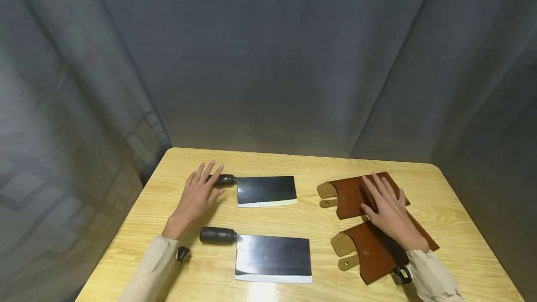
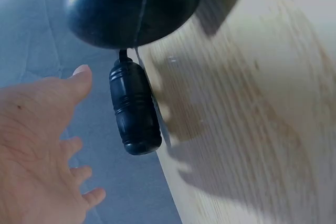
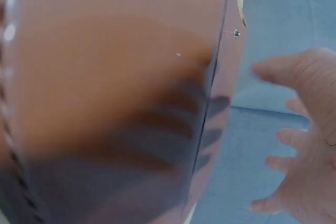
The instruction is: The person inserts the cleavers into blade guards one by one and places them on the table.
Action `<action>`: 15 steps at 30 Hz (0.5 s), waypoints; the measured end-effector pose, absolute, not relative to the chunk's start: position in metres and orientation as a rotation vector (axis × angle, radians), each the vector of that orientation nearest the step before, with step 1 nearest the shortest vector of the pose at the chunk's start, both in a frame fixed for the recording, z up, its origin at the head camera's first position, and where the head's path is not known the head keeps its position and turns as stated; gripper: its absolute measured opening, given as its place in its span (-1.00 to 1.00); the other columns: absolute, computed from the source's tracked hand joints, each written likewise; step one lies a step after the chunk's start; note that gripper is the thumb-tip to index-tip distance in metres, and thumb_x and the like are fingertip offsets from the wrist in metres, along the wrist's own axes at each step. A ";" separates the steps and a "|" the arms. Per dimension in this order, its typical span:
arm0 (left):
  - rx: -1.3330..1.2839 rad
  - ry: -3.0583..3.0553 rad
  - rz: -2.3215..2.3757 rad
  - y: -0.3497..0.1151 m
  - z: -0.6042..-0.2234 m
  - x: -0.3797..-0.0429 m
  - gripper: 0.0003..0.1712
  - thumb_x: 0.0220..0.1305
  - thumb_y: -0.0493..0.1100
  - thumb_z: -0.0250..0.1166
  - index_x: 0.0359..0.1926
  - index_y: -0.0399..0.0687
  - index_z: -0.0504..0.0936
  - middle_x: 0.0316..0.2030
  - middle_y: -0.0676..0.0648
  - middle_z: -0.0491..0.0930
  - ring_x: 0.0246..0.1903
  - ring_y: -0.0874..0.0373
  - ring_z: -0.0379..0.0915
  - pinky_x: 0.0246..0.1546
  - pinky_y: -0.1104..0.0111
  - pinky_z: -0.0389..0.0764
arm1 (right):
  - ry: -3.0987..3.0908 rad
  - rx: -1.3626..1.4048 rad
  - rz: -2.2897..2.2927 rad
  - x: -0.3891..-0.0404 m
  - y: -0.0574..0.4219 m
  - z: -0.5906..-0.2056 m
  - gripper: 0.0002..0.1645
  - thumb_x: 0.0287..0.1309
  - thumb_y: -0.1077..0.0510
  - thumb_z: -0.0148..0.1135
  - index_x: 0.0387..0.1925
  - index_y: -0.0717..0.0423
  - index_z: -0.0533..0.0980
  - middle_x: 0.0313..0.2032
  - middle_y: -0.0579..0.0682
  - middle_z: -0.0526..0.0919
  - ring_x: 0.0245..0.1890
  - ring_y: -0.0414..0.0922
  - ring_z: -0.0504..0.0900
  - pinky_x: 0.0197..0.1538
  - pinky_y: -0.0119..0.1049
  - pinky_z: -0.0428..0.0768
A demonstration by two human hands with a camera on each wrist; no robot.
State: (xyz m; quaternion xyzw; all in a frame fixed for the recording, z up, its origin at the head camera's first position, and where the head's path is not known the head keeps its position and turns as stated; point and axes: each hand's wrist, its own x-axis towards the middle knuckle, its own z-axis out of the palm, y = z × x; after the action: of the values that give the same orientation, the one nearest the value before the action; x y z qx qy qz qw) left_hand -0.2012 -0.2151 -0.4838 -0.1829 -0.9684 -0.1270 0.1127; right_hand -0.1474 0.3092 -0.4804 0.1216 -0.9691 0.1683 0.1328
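Two cleavers lie on the table with black handles to the left: the far cleaver and the near cleaver. My left hand hovers with spread fingers by the far cleaver's handle; in the left wrist view a gap shows between them. To the right lie two brown leather sheaths, the far sheath and the near sheath, with tan snap straps at their left ends. My right hand is over both sheaths, fingers extended, casting a shadow; it grips nothing. It partly hides both sheaths.
The light wooden table has rounded far corners. Grey curtains hang behind it and at both sides. The cleavers' pale cutting edges face the near side of the table. The near sheath's right part lies under the right forearm.
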 end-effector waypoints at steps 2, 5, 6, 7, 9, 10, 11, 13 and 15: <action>-0.530 -2.839 -0.382 -0.214 -0.484 -0.201 -0.19 0.34 0.08 0.24 0.51 0.12 0.12 0.53 -0.19 0.02 0.51 -0.28 -0.17 0.44 -0.23 -0.01 | -2.825 0.377 0.472 -0.149 0.310 -0.479 0.17 0.02 0.23 0.43 0.54 -0.08 -0.03 0.53 0.23 -0.04 0.47 0.35 -0.02 0.22 0.65 -0.16; -0.535 -2.841 -0.390 -0.214 -0.483 -0.202 -0.18 0.34 0.07 0.24 0.52 0.12 0.11 0.53 -0.18 0.00 0.51 -0.28 -0.16 0.44 -0.24 -0.01 | -2.849 0.386 0.448 -0.151 0.312 -0.476 0.27 -0.08 0.26 0.49 0.55 -0.10 -0.07 0.52 0.25 -0.03 0.46 0.36 -0.01 0.21 0.65 -0.14; -0.540 -2.842 -0.387 -0.213 -0.483 -0.203 -0.18 0.34 0.07 0.24 0.52 0.12 0.11 0.53 -0.18 -0.01 0.51 -0.29 -0.16 0.43 -0.24 -0.01 | -2.859 0.382 0.440 -0.152 0.312 -0.475 0.29 -0.09 0.25 0.50 0.55 -0.11 -0.08 0.52 0.25 -0.04 0.46 0.36 -0.02 0.21 0.65 -0.15; -0.545 -2.842 -0.386 -0.213 -0.484 -0.204 -0.18 0.34 0.07 0.24 0.52 0.12 0.11 0.53 -0.18 0.00 0.51 -0.29 -0.16 0.43 -0.25 -0.01 | -2.870 0.376 0.434 -0.152 0.312 -0.474 0.31 -0.10 0.24 0.51 0.55 -0.12 -0.09 0.53 0.24 -0.04 0.46 0.36 -0.02 0.22 0.64 -0.15; -0.552 -2.845 -0.388 -0.212 -0.484 -0.205 -0.18 0.34 0.07 0.24 0.52 0.11 0.11 0.53 -0.19 0.00 0.51 -0.30 -0.16 0.43 -0.25 -0.01 | -2.888 0.372 0.429 -0.153 0.313 -0.471 0.32 -0.11 0.22 0.53 0.56 -0.12 -0.10 0.53 0.24 -0.06 0.47 0.36 -0.04 0.22 0.64 -0.16; -0.553 -2.847 -0.390 -0.212 -0.484 -0.205 -0.18 0.34 0.07 0.24 0.52 0.11 0.11 0.53 -0.19 0.01 0.51 -0.29 -0.17 0.43 -0.25 -0.01 | -2.895 0.375 0.427 -0.154 0.313 -0.470 0.33 -0.11 0.20 0.53 0.56 -0.12 -0.11 0.53 0.23 -0.06 0.46 0.37 -0.04 0.23 0.63 -0.16; -0.553 -2.849 -0.394 -0.212 -0.484 -0.205 -0.18 0.34 0.07 0.24 0.52 0.11 0.11 0.53 -0.19 0.01 0.51 -0.29 -0.17 0.43 -0.25 -0.02 | -2.901 0.381 0.430 -0.154 0.313 -0.469 0.33 -0.11 0.18 0.54 0.56 -0.11 -0.11 0.53 0.23 -0.07 0.46 0.37 -0.05 0.23 0.63 -0.16; -0.552 -2.851 -0.395 -0.212 -0.484 -0.205 -0.18 0.34 0.06 0.24 0.52 0.11 0.11 0.53 -0.19 0.00 0.51 -0.29 -0.17 0.44 -0.24 -0.02 | -2.903 0.400 0.434 -0.154 0.313 -0.468 0.32 -0.12 0.13 0.55 0.55 -0.08 -0.08 0.53 0.24 -0.06 0.46 0.38 -0.03 0.23 0.63 -0.16; -0.553 -2.853 -0.396 -0.211 -0.484 -0.205 -0.18 0.33 0.06 0.25 0.52 0.11 0.11 0.53 -0.18 -0.01 0.51 -0.29 -0.17 0.44 -0.24 -0.04 | -2.901 0.416 0.431 -0.154 0.314 -0.467 0.31 -0.14 0.07 0.56 0.55 -0.05 -0.05 0.52 0.26 -0.05 0.44 0.39 -0.01 0.22 0.63 -0.14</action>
State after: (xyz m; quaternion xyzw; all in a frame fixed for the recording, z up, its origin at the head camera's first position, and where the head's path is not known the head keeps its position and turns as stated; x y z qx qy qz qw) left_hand -0.2054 -0.2112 -0.4844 -0.1875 -0.9675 -0.1343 0.1040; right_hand -0.1544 0.3136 -0.4668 0.1398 -0.9754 0.1448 0.0897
